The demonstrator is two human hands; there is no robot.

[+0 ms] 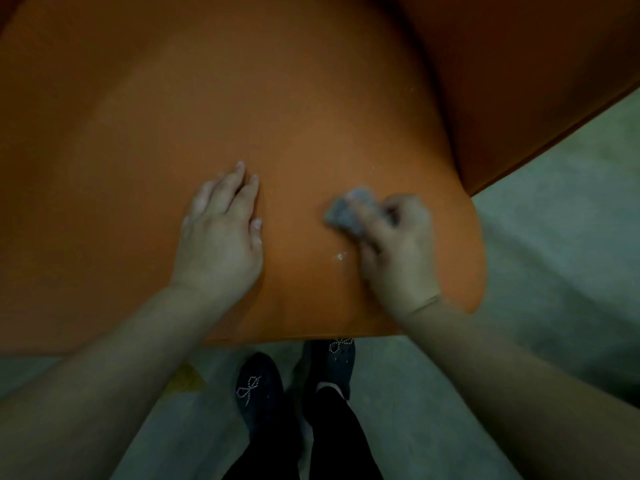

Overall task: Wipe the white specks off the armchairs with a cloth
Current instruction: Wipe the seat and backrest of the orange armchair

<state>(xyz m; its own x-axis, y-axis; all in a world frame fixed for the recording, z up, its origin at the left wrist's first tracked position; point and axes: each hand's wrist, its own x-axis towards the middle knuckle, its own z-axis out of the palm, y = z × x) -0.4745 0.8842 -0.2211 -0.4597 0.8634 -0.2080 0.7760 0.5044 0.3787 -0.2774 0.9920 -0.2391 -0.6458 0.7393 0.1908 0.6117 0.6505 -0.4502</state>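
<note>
Cloth [348, 211], grey, bunched in my right hand [398, 247] fingers, frame centre-right; white specks [340, 256] just below; left hand [221, 233] flat, fingers straight on orange armchair [242, 98].

Below you, a pale grey-green floor [554, 237] runs along the near edge and up the right side. It looks matte and faintly mottled. A small yellowish mark [187, 377] sits on it near left of centre. The light is dim and even, with soft shadow pooling in the near corners of your view.
</note>
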